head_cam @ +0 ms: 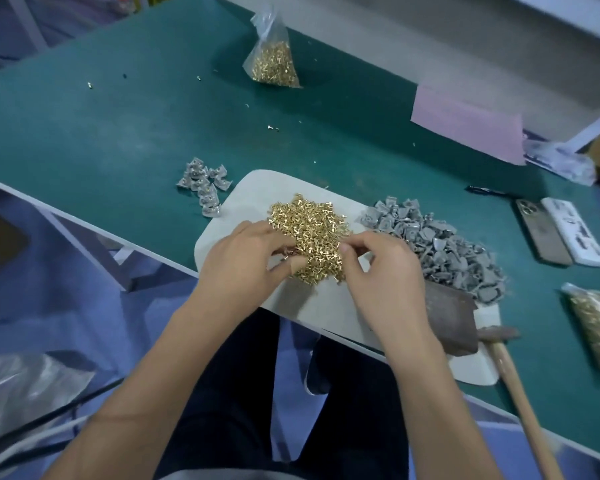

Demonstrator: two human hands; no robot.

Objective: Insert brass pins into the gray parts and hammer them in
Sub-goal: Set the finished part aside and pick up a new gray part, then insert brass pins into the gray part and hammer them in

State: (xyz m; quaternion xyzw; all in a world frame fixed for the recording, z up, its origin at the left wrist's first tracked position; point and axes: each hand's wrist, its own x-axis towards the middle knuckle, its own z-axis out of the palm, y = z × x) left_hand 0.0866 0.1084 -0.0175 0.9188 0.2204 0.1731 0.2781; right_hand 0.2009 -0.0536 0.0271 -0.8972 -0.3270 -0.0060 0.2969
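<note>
Both hands are down on the pile of brass pins (309, 233), which sits heaped on a pale mat (305, 306) at the near edge of the green table (118, 133). The left hand (246, 261) comes in from the near left, fingers curled, thumb and fingertips closed together at the pile's near-left edge; something small and dark shows between them, but what it is I cannot tell. The right hand (381, 268) works the pile's near-right edge, its thumb and forefinger pinched together right at the pins, other fingers curled under.

Just right of the pins, spilling off the mat, lies the big heap of gray parts (440, 244). A smaller cluster of gray parts (203, 187) sits apart on the table, just left of the mat's far corner. A hammer (465, 323) rests at the near right, its dark head on the mat, wooden handle running toward the near edge.

Far across the table stands a clear bag of pins (274, 64); another bag of pins (596, 334) lies at the right edge. Two phones (561, 230) lie side by side on the right, beyond them a pink sheet (468, 123). No readable writing anywhere.
</note>
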